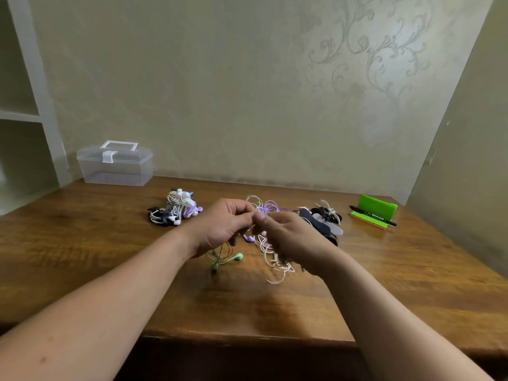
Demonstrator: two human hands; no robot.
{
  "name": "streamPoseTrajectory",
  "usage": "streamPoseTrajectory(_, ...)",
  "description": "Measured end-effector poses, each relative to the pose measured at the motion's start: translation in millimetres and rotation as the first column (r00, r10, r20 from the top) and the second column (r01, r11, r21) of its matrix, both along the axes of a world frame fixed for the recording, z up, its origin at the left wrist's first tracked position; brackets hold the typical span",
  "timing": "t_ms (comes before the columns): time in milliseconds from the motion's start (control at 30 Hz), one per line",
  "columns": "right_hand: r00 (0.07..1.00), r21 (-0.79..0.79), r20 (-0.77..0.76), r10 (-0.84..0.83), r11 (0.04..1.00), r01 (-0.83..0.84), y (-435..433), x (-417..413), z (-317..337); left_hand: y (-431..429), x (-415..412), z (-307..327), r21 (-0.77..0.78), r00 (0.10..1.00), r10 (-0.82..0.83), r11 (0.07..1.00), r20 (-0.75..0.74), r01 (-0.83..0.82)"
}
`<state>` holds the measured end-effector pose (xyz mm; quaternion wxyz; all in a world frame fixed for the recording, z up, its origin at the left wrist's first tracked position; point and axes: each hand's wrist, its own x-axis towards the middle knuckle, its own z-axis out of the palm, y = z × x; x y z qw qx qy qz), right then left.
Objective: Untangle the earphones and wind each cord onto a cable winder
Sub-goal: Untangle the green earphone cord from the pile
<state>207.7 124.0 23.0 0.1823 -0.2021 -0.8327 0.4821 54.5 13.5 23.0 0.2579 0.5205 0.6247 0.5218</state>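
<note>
A: Where is the tangle of thin pink, purple and green earphone cords (276, 266)?

B: Above the brown wooden desk (110, 243). The left hand (222, 226) and right hand (291, 237) both pinch it with curled fingers.

A: How will it handle?

B: Light, limp and easy to snag, I think, so hold it near an earbud. The dark flat cable winders (321, 221) crowd close behind.

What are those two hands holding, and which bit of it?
Left hand and right hand both pinch the tangled earphone cords near the top of the bunch.
</note>
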Motion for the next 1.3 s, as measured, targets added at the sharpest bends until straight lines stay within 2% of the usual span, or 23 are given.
streamPoseTrajectory(67, 0.978, 0.003, -0.113, -0.177, 0.984, 0.179, 15.6, 7.5, 1.5, -4.9, -9.0, 2.8, -0.015, 0.999, 0.033, 0.999, 0.015, -0.032)
streamPoseTrajectory(100, 0.947, -0.061, -0.18, -0.265, 0.964, 0.258, 24.3, 11.6, 2.8, -8.5, -16.3, 2.5, -0.03, 0.999, 0.045, 0.999, 0.021, -0.044)
streamPoseTrajectory(167, 0.876, -0.261, -0.285, -0.389, 0.911, 0.32, 39.0, 22.0, 7.1, -13.6, -27.3, -0.1, -0.068, 0.999, 0.039, 0.997, 0.02, -0.038)
streamPoseTrajectory(233, 0.826, -0.364, -0.33, -0.457, 0.869, 0.335, 43.5, 29.2, 9.7, -15.7, -32.3, -4.2, -0.102, 1.0, 0.026, 0.994, -0.004, -0.026)
streamPoseTrajectory(400, 0.786, -0.284, -0.249, -0.566, 0.818, 0.5, 62.5, 36.0, -1.1, -11.8, -33.3, -5.5, -0.116, 1.0, 0.02, 0.993, -0.022, -0.022)
streamPoseTrajectory(433, 0.791, -0.205, -0.199, -0.578, 0.814, 0.543, 65.9, 36.9, -5.0, -11.1, -33.5, -5.5, -0.107, 1.0, 0.02, 0.994, 0.001, -0.02)
streamPoseTrajectory(500, 0.819, 0.149, -0.1, -0.565, 0.805, 0.574, 67.4, 36.7, -14.6, -10.3, -30.5, -3.6, -0.075, 0.999, 0.026, 0.997, 0.027, -0.024)
streamPoseTrajectory(533, 0.846, 0.3, -0.091, -0.526, 0.795, 0.527, 63.1, 35.0, -16.7, -9.9, -27.2, -2.0, -0.058, 0.999, 0.021, 0.998, 0.027, -0.02)
streamPoseTrajectory(567, 0.882, 0.38, -0.113, -0.458, 0.8, 0.464, 54.8, 32.8, -16.4, -8.7, -23.2, -0.9, -0.045, 1.0, 0.011, 0.999, 0.022, -0.01)
streamPoseTrajectory(600, 0.925, 0.386, -0.133, -0.356, 0.841, 0.379, 44.5, 29.7, -14.5, -7.3, -18.2, 0.3, -0.039, 1.0, 0.001, 0.999, 0.021, 0.0)
streamPoseTrajectory(667, 0.987, 0.295, -0.112, -0.113, 0.945, 0.142, 25.4, 19.7, -7.1, -2.4, -11.3, 0.3, -0.038, 1.0, -0.025, 0.999, 0.019, 0.026)
streamPoseTrajectory(733, 0.995, 0.197, -0.095, 0.004, 0.98, 0.015, 11.4, 9.5, -4.9, 0.6, -7.7, -0.5, -0.028, 0.998, -0.056, 0.998, 0.031, 0.057)
streamPoseTrajectory(833, 0.986, 0.117, -0.158, -0.058, 0.99, 0.077, 13.7, 5.9, -8.7, -1.5, -8.0, 1.0, -0.005, 0.989, -0.051, 0.999, 0.139, 0.052)
streamPoseTrajectory(967, 0.975, 0.038, -0.167, -0.145, 0.987, 0.154, 23.5, 9.7, -14.2, -6.0, -4.0, -2.6, -0.02, 0.97, -0.023, 0.999, 0.242, 0.029)
streamPoseTrajectory(1100, 0.971, -0.057, -0.2, -0.134, 0.991, 0.125, 21.4, 8.2, -12.7, -0.9, 5.2, -15.3, -0.007, 0.986, -0.013, 1.0, 0.166, 0.014)
streamPoseTrajectory(1300, 0.974, -0.046, -0.197, -0.116, 0.993, 0.109, 23.0, 10.6, -10.1, 0.7, 5.3, -21.7, 0.078, 0.972, -0.036, 0.997, 0.232, 0.018)
